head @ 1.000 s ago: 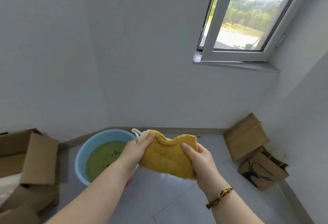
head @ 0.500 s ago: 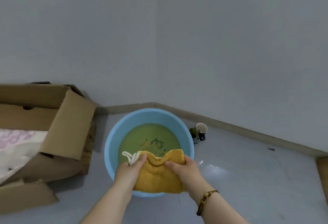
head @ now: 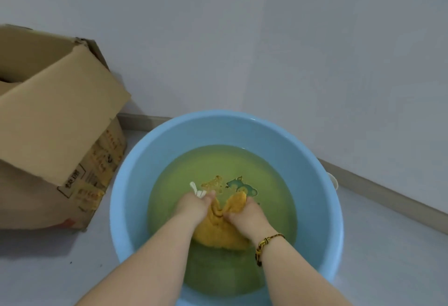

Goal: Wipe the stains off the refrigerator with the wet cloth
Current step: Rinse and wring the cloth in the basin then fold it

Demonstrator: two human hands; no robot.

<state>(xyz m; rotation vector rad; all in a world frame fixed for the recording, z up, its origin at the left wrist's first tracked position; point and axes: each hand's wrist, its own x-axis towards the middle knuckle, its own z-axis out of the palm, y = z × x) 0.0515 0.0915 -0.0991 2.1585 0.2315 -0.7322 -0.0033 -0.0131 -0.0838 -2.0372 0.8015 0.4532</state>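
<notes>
Down in the basin [head: 135, 184], left hand [head: 191, 206] and right hand [head: 244, 216] each clench the cloth [head: 218, 230], bunched underwater, presumably to soak it.

We're down in the corner of a plain, sparsely furnished room, a home by the look of it: bare pale walls [head: 242, 38], a grey skirting board [head: 378, 191], a smooth grey floor [head: 36, 269]. An open cardboard box [head: 55, 123] sits by the wall. A blue plastic basin [head: 128, 196] of greenish water [head: 218, 162] stands right on the floor, with the left hand [head: 194, 205] and right hand [head: 247, 216] gripping a yellow cloth [head: 218, 233] in it.
</notes>
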